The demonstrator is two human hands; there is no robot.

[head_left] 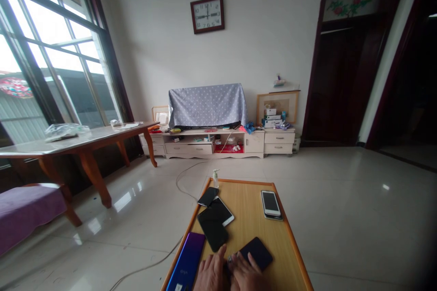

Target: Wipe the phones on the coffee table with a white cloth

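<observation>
Glossy pale floor tiles surround a low wooden bench (252,223) with an orange rim. Phones lie flat and spread out, each easy to reach: a purple phone (187,263), black phone (212,229), white-edged phone (271,203). Left hand (212,275) and right hand (246,276) rest open, fingers flat, touching a dark phone (256,253).

We're in a home living room: a cloth-draped television (207,105) sits on a low cream cabinet (218,142) at centre frame, a wall clock (207,14) hangs above, and tall windows (51,54) fill the left side over glossy floor tiles (341,200).
</observation>
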